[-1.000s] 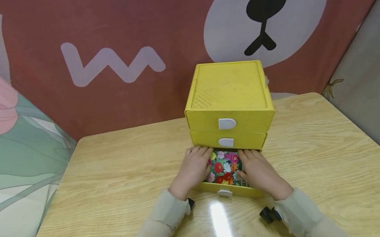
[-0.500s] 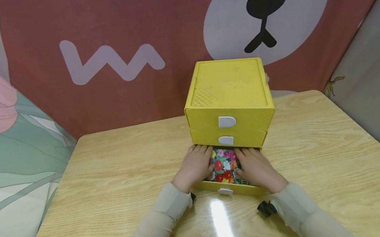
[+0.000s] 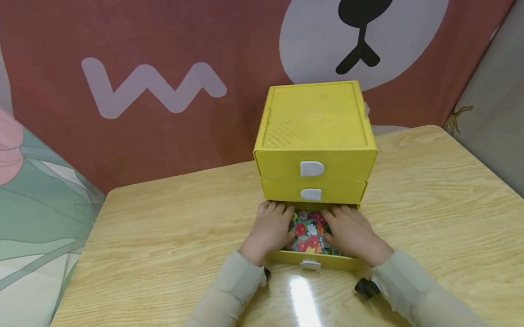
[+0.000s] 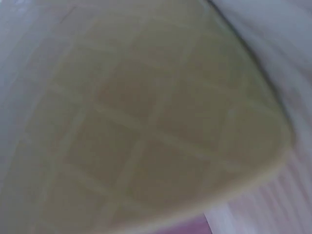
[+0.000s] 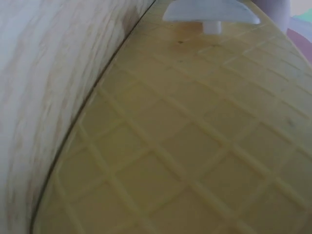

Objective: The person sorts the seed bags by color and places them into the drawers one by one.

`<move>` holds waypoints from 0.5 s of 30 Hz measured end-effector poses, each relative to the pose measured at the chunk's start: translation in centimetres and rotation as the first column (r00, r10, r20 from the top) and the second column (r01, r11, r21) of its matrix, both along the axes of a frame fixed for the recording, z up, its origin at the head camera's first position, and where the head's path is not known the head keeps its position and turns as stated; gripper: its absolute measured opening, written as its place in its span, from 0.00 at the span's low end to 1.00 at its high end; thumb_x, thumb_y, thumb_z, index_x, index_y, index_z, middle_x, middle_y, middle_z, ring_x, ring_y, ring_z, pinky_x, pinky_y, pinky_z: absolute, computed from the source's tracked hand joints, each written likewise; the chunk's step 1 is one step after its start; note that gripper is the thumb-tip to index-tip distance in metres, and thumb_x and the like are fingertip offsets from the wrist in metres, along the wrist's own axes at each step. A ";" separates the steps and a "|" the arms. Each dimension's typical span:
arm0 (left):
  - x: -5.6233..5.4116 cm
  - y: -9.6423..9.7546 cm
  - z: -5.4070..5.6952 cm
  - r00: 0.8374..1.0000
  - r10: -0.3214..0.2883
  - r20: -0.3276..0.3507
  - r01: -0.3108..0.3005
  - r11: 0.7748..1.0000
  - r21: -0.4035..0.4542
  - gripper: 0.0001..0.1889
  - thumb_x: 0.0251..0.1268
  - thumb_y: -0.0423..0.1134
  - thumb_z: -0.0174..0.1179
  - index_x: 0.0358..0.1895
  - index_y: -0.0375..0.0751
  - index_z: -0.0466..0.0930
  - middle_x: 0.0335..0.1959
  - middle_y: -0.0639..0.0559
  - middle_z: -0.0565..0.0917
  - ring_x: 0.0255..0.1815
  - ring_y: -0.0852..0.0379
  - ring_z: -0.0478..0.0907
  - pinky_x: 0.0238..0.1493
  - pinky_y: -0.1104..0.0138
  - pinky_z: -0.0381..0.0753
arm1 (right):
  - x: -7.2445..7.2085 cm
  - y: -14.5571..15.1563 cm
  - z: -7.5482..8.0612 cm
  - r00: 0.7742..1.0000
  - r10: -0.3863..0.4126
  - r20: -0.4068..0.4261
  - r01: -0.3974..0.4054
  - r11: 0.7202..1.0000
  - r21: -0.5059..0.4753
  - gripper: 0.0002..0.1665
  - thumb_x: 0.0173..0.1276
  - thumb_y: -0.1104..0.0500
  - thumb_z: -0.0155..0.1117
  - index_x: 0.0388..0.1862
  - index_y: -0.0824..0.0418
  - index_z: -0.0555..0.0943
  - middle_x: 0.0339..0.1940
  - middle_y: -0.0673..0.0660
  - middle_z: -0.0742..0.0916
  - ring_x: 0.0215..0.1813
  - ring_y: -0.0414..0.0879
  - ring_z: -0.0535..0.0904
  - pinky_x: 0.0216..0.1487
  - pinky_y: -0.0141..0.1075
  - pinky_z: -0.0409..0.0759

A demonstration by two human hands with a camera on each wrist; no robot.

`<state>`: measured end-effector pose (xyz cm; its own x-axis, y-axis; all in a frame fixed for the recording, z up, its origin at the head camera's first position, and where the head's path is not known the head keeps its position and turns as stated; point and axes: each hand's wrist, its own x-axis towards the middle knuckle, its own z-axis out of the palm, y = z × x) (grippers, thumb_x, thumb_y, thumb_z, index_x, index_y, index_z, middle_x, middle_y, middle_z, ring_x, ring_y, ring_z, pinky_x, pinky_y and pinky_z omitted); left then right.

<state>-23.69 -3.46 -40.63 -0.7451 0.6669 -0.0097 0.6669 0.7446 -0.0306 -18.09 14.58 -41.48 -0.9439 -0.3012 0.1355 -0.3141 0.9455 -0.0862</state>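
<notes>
A flat, glossy thing with a colourful flower print [image 3: 312, 234] lies in the pulled-out bottom drawer [image 3: 293, 258] of a yellow drawer unit [image 3: 316, 117]. At its left side my left hand [image 3: 271, 230] rests with fingers stretched toward the unit and thumb over the print. My right hand [image 3: 353, 232] lies the same way along the right side. Both palms face down and cover the print's side edges. Each wrist view shows only a close yellow lattice wall [image 4: 146, 122], and the right one adds the white drawer handle [image 5: 211, 10].
Two upper drawers with white handles [image 3: 312, 168] are closed above the hands. The unit stands toward the back of a wood-grain table [image 3: 179, 233]. Behind it hangs a cloth [image 3: 157, 141] printed with a bear's face. Black wrist devices [image 3: 366, 288] sit under the cuffs.
The far edge of the flower-printed thing sits lower and its surface catches more glare. My right hand has shifted slightly left; my left hand has hardly moved.
</notes>
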 end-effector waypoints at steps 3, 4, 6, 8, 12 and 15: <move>-0.1 -0.4 -0.2 0.999 -0.012 0.052 0.009 0.998 0.068 0.27 0.56 0.51 0.53 0.58 0.43 0.66 0.55 0.49 0.68 0.57 0.51 0.60 0.58 0.58 0.47 | 0.3 0.1 0.0 1.000 0.021 0.007 -0.021 0.999 -0.026 0.26 0.54 0.52 0.61 0.46 0.70 0.74 0.40 0.64 0.78 0.43 0.58 0.72 0.47 0.48 0.68; -0.1 -0.6 -0.3 0.997 -0.016 0.071 0.009 0.995 0.097 0.26 0.56 0.50 0.52 0.58 0.43 0.66 0.55 0.49 0.68 0.57 0.51 0.60 0.58 0.58 0.47 | 0.4 0.2 0.0 1.000 0.031 -0.001 -0.031 0.998 -0.050 0.25 0.54 0.53 0.61 0.45 0.70 0.74 0.39 0.63 0.79 0.42 0.57 0.73 0.46 0.48 0.69; 0.0 -0.9 -0.2 0.993 -0.018 0.119 -0.002 0.987 0.162 0.25 0.58 0.50 0.52 0.57 0.43 0.67 0.56 0.48 0.67 0.58 0.50 0.59 0.57 0.57 0.49 | 0.7 0.3 0.0 0.999 0.039 -0.009 -0.040 0.992 -0.119 0.23 0.55 0.54 0.61 0.44 0.70 0.75 0.39 0.63 0.79 0.42 0.56 0.73 0.45 0.47 0.70; 0.2 -1.3 -0.1 0.986 -0.021 0.164 -0.018 0.973 0.231 0.23 0.58 0.49 0.51 0.56 0.42 0.68 0.57 0.47 0.67 0.58 0.49 0.59 0.55 0.56 0.52 | 1.0 0.5 0.1 0.999 0.041 -0.016 -0.044 0.975 -0.218 0.20 0.57 0.57 0.60 0.44 0.69 0.75 0.40 0.63 0.79 0.43 0.56 0.74 0.44 0.47 0.70; 0.8 -2.1 0.0 0.967 -0.045 0.250 -0.056 0.921 0.385 0.22 0.58 0.46 0.53 0.55 0.40 0.68 0.58 0.45 0.65 0.60 0.49 0.55 0.57 0.55 0.53 | 1.8 0.8 0.0 0.999 0.024 -0.030 -0.034 0.928 -0.372 0.16 0.59 0.60 0.56 0.45 0.68 0.75 0.44 0.61 0.79 0.47 0.54 0.73 0.46 0.47 0.70; 1.3 -2.7 -0.1 0.947 -0.076 0.312 -0.097 0.859 0.502 0.21 0.58 0.43 0.53 0.55 0.38 0.68 0.60 0.45 0.61 0.62 0.49 0.50 0.59 0.54 0.52 | 2.4 1.1 -0.2 0.996 0.003 -0.094 -0.043 0.902 -0.429 0.14 0.58 0.63 0.57 0.43 0.67 0.76 0.42 0.60 0.80 0.46 0.53 0.73 0.45 0.46 0.71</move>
<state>-22.40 -6.18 -40.74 -0.7671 0.6345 0.0950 0.5691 0.6047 0.5572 -15.71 15.70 -41.66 -0.9154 -0.2160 0.3397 -0.3606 0.8149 -0.4537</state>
